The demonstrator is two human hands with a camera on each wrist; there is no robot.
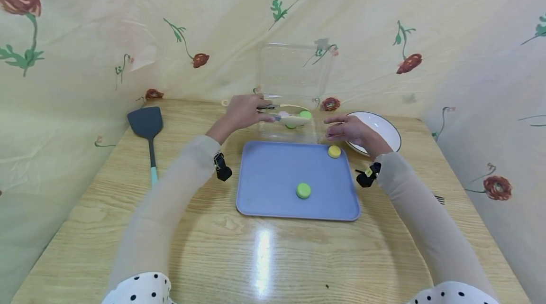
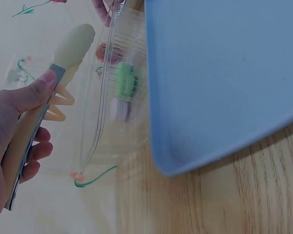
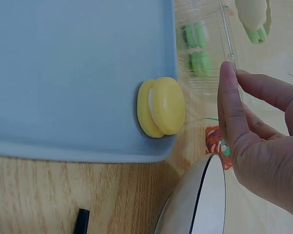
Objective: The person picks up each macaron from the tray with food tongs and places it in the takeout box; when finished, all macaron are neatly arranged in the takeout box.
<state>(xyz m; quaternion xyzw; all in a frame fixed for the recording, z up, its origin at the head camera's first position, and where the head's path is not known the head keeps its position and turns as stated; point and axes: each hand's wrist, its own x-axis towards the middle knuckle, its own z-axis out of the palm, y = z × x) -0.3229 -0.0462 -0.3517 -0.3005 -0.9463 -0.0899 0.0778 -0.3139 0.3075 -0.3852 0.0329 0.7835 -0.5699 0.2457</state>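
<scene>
My left hand (image 1: 246, 110) grips tongs (image 2: 34, 124) with cream tips, over an open clear plastic box (image 1: 273, 129). A green macaron (image 1: 305, 115) shows at the tips in the head view; the right wrist view shows green between them. Inside the box lie another green macaron (image 2: 124, 80) and a pale lilac one (image 2: 121, 109). At the box's right edge is my right hand (image 1: 350, 131), fingers fairly straight; firm contact with the rim is unclear. In front, a blue tray (image 1: 273, 176) bears a yellow macaron (image 3: 167, 106) and a green macaron (image 1: 303, 190).
Behind my right hand stands a white bowl (image 1: 381, 128) with a dark rim. A dark spatula (image 1: 146, 124) lies at the left. Fork tines (image 1: 439, 199) show beside my right sleeve. The box's raised lid (image 1: 294, 69) leans near the flowered backdrop (image 1: 362, 19).
</scene>
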